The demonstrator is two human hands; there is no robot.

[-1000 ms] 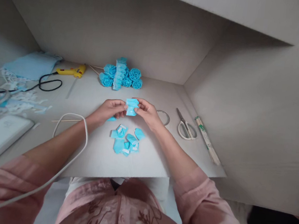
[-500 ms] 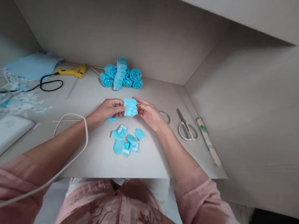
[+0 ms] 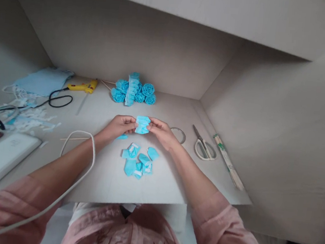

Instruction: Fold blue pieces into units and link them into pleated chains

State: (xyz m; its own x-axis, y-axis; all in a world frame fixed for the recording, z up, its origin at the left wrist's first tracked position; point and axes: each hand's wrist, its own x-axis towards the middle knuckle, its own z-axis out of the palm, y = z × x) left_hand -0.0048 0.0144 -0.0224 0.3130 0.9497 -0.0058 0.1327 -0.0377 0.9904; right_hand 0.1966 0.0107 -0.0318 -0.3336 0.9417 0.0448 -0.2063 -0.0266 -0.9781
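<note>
A small piece of pleated blue mask fabric (image 3: 142, 125) is held up between both hands over the middle of the table. My left hand (image 3: 121, 126) pinches its left edge. At its right edge, my right hand (image 3: 161, 131) has closed thumb and fingers on it. Below lie several cut blue fabric pieces (image 3: 130, 167), some with white patches. Another blue scrap (image 3: 122, 136) shows partly from under my left hand. Behind the hands rest several blue fabric roses (image 3: 148, 89) on thin sticks, with a pleated blue strip (image 3: 132, 90) lying across them.
Scissors (image 3: 204, 145), a tape roll (image 3: 180, 135) and a packet of sticks (image 3: 228, 161) lie on the right. On the left are a yellow glue gun (image 3: 83, 86), blue face masks (image 3: 42, 81), white scraps (image 3: 30, 119) and a white box-shaped device (image 3: 5, 163). A white cable (image 3: 81, 177) crosses my left forearm.
My right fingers have gone from loosely spread beside the fabric piece to gripping its right edge. The left hand keeps its pinch. The whole view has shifted slightly.
</note>
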